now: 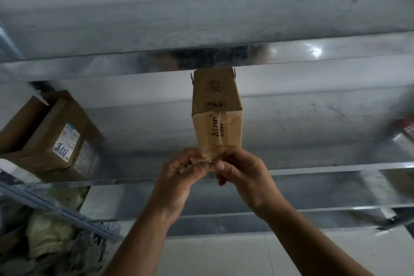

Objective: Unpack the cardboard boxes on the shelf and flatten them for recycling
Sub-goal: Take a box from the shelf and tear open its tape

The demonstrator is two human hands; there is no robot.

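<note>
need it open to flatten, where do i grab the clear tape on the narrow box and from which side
On the narrow box, grip the clear tape by its loose end at the near edge, from the front, where left hand and right hand pinch it. The strip runs up that face's seam, so pulling along it should peel it whole.

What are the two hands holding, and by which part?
Left hand pinches the peeled, crumpled end of the tape; right hand pinches the box at its near edge.
</note>
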